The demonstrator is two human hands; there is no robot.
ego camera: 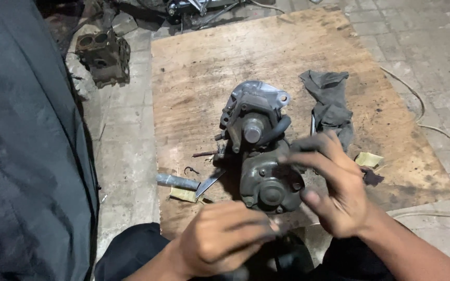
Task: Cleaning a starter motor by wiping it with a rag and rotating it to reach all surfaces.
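Grimy grey starter motor [260, 151] (round end cap bolted); right hand [339, 192] grip spread, left hand [222, 239] curled, unclear.

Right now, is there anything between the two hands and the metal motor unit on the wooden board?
Nothing visible is in the way. The right hand is already at the motor unit, fingers over its round end cover. The left hand is just below that cover, with no object between them.

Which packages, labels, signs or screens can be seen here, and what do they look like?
No packages, signs or screens show.
Yellowish paper scrap: on the wooden board, right of the right hand; small, crumpled; whether it is a label is unclear.
Second yellowish scrap: near the board's front edge, under the knife.
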